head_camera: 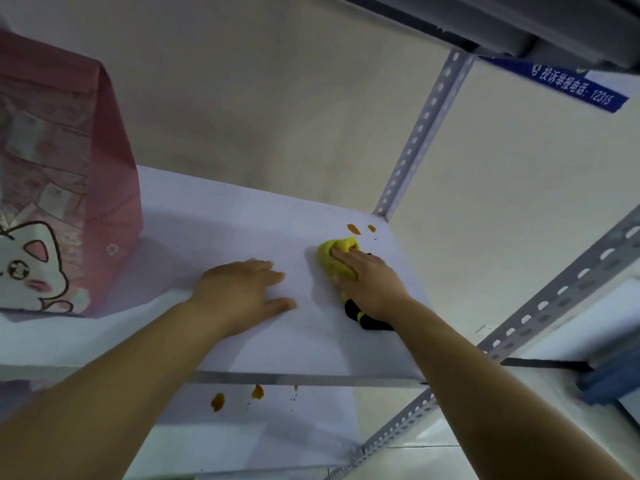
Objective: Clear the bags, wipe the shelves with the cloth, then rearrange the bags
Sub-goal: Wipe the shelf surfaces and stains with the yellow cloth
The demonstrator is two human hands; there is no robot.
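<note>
**Cloth near the shelf's back right corner**

Open room lies mid-shelf, between the pink bag at the left and the post at the right. The left grip lies flat and open on the pale surface. The right grip curls over the bunched yellow-and-black cloth, pressing it down just before two orange stains. The lower shelf is stained too.

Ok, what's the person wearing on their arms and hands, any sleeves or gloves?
Nothing visible: the left hand and right hand are ungloved, no rings showing; the left forearm and right forearm are bare, with no sleeves, watch or bands in view.
</note>
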